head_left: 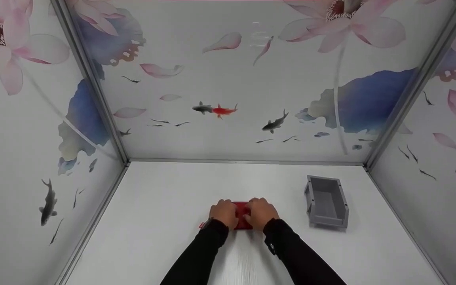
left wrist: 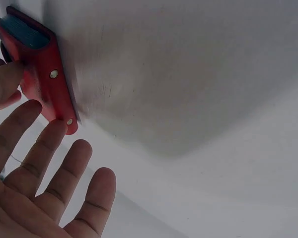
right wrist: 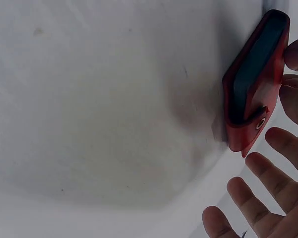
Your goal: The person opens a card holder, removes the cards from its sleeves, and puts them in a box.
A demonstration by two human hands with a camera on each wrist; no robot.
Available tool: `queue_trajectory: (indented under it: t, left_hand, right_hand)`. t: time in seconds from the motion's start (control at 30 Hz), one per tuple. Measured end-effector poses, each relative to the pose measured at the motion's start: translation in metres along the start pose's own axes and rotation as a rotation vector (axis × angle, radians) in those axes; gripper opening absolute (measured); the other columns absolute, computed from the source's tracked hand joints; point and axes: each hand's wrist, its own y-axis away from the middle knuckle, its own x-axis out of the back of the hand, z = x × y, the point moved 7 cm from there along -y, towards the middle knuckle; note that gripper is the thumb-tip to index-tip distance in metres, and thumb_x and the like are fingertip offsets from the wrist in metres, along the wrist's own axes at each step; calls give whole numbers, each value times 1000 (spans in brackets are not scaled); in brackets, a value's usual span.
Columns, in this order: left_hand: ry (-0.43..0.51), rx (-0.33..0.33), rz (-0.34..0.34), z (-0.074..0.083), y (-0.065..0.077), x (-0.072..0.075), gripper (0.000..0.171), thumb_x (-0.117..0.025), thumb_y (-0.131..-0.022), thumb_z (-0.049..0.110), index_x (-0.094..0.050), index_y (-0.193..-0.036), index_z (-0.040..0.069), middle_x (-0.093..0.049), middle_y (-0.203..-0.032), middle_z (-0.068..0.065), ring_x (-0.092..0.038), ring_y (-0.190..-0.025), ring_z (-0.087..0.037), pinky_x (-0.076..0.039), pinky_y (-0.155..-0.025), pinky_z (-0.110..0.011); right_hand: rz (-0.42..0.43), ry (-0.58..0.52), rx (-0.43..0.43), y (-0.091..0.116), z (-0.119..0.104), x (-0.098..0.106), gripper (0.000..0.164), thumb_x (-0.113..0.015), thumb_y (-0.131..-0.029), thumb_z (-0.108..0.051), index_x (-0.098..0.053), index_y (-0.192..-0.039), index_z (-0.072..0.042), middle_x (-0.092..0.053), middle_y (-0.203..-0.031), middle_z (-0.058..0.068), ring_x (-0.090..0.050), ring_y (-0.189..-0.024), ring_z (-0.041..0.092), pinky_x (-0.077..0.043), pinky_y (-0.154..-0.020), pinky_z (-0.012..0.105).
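A red snap wallet (head_left: 242, 223), thick with teal-blue inner leaves, is between my two hands on the white table. Two pale metal snaps dot its red cover (left wrist: 53, 91) in the left wrist view. A strap end with a ring-shaped snap (right wrist: 260, 123) stands slightly off the wallet's side in the right wrist view. My left hand (head_left: 224, 213) is at the wallet's left, its thumb touching the cover and its other fingers extended. From the right, my right hand (head_left: 263, 213) has its thumb at the cover, fingers fairly straight and spread. Part of the wallet is hidden behind the fingers.
A grey plastic bin (head_left: 327, 202) stands on the table to the right of my right hand. Panels printed with lotus flowers and fish (head_left: 228, 91) enclose the table at the back and both sides, joined by metal frame posts (head_left: 93, 83).
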Motion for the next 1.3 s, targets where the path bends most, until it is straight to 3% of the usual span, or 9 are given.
queue_trajectory:
  t: [0.43, 0.83, 1.07, 1.3]
  left_hand:
    - [-42, 22, 25, 3, 0, -5, 6, -85, -97, 14, -85, -99, 9, -77, -103, -7, -74, -102, -31, -64, -89, -54]
    - [-30, 8, 32, 9, 12, 7, 6, -85, -97, 7, -82, -103, 7, -79, -100, -8, -75, -100, -30, -63, -88, -52]
    - [-35, 20, 90, 5, 8, -2, 4, -79, -101, 10, -81, -98, 8, -78, -95, -8, -76, -96, -30, -64, -86, -53]
    - [-57, 36, 106, 8, 4, -7, 6, -74, -104, 8, -80, -101, 8, -79, -97, -8, -76, -97, -31, -61, -89, -53]
  right_hand:
    - [35, 38, 96, -1, -2, -7, 5, -90, -91, -8, -85, -93, -8, -69, -99, 12, -64, -89, 32, -61, -82, 49]
    - [-24, -24, 51, 3, -5, -2, 14, -81, -90, 6, -82, -100, -3, -68, -93, 12, -63, -80, 24, -60, -78, 48]
    - [-36, -36, 35, 1, -8, -1, 10, -82, -89, 4, -79, -92, -5, -65, -86, 8, -52, -75, 18, -54, -73, 40]
    - [-22, 28, 8, -4, -7, -9, 8, -82, -87, 0, -77, -84, -5, -66, -82, 7, -54, -71, 18, -58, -72, 41]
